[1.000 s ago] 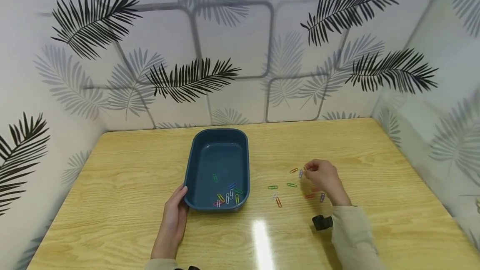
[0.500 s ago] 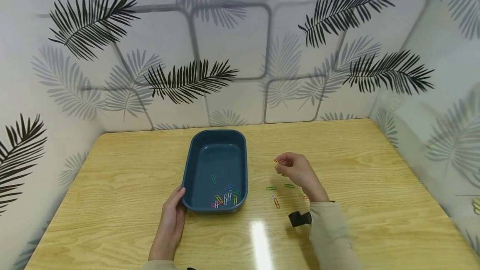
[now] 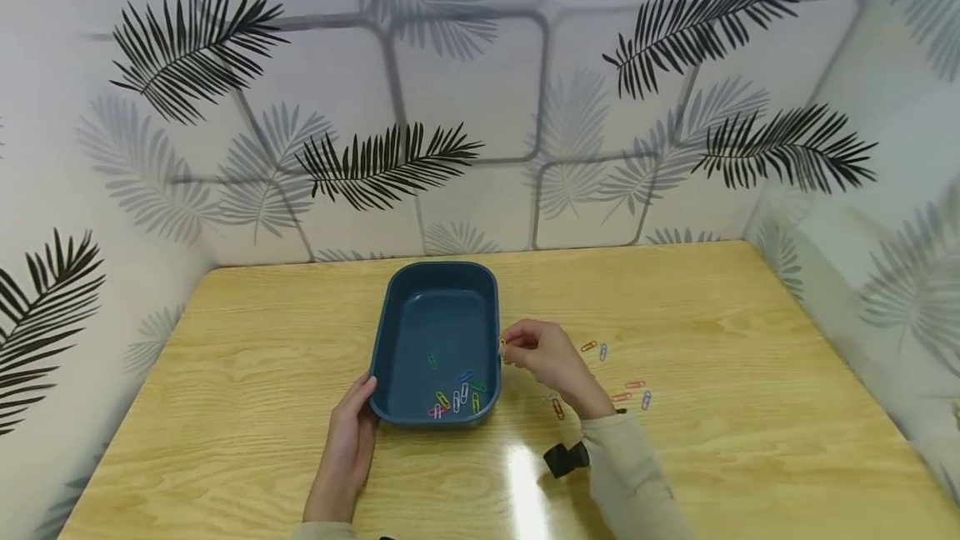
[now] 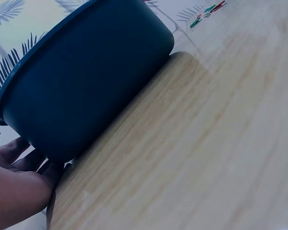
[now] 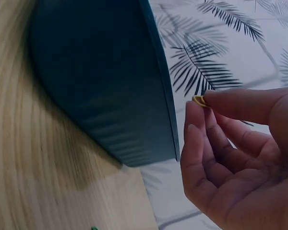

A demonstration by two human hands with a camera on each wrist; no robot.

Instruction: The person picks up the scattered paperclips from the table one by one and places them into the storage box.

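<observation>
A dark blue plastic tray (image 3: pixel 435 357) stands on the table with several coloured paper clips (image 3: pixel 463 392) lying near its front end. My left hand (image 3: pixel 350 432) holds the tray at its front left corner, thumb at the rim and fingers against the outer wall, as the left wrist view shows. Between thumb and fingertips my right hand (image 3: pixel 551 357) pinches a yellow paper clip (image 5: pixel 199 100), just beside the tray's right rim. On the table to the right lie loose paper clips: an orange one (image 3: pixel 588 346), a blue one (image 3: pixel 603 352) and several more.
The wooden table (image 3: pixel 247 373) meets a wall (image 3: pixel 465 190) with leaf patterns at the back. A black wrist camera (image 3: pixel 564 460) hangs at the right sleeve, low over the table. Red paper clips (image 3: pixel 628 391) lie to the right of the right hand.
My right hand has picked the yellow paper clip off the table and carried it left to the tray's right rim. The left hand and the tray have stayed in place.
</observation>
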